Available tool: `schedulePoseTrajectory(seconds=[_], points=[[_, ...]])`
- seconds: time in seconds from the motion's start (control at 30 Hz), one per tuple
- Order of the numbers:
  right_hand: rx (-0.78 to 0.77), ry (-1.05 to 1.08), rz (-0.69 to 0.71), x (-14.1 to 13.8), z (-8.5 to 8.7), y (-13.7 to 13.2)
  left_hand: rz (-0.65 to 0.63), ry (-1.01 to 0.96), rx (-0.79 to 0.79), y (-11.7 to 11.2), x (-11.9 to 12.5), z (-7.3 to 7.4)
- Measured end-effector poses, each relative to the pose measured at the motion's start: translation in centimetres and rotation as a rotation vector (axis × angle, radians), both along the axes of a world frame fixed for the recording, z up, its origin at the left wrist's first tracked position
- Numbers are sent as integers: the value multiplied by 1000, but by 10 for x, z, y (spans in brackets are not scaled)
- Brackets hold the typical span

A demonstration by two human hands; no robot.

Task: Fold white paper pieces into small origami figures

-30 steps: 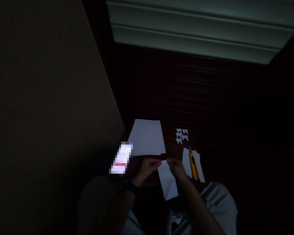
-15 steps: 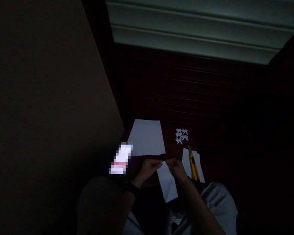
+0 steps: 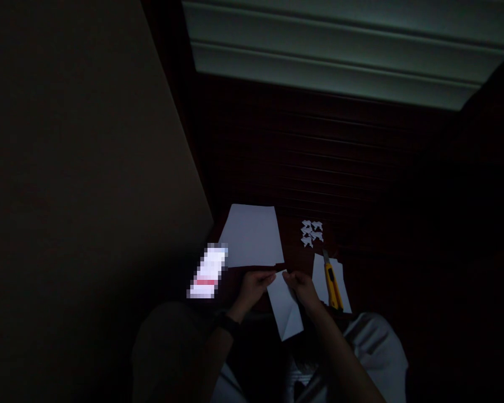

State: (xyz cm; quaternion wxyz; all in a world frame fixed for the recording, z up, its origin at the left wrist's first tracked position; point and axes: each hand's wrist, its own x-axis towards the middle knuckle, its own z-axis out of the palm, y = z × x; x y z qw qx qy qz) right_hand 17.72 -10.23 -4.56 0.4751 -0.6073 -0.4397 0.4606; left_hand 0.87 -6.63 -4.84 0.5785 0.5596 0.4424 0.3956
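A narrow white sheet of paper (image 3: 284, 308) with a slanting crease near its lower end hangs between my hands, over my lap. My left hand (image 3: 256, 284) pinches its upper left corner between thumb and fingers. At the upper right corner, my right hand (image 3: 301, 286) grips the edge in the same way. Just right of that hand, a yellow utility knife (image 3: 333, 285) with its blade out lies across a smaller stack of white paper (image 3: 318, 277). Several small folded paper figures (image 3: 311, 233) sit in a cluster beyond my right hand.
A larger stack of white paper (image 3: 254, 235) lies on the dark table past my left hand. A lit phone (image 3: 209, 271), its screen blurred out, is at the left edge. A pale wall (image 3: 109, 140) rises on the left, with light slats (image 3: 319, 50) at the far side.
The held sheet has shifted slightly up and away from me, its lower end rising a little. Both hands keep their grip; the other things lie as before.
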Motion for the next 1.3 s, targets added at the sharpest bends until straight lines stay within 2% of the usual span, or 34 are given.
schedulePoseTrajectory(seconds=[0.43, 0.63, 0.87, 1.1, 1.3], points=[[-7, 14, -41, -1, -1, 0, 86, -34, -92, 0, 0, -2], [-8, 78, -23, 1, -6, 1, 59, -47, -102, 0, -1, -3], [13, 119, 17, 3, -1, 2, -19, -13, -94, 0, -4, -4], [45, 75, 0, 3, -10, 4, -57, 40, -24, 0, -3, -2], [27, 18, -9, 4, -10, 5, -84, 52, 8, -1, -3, 5]])
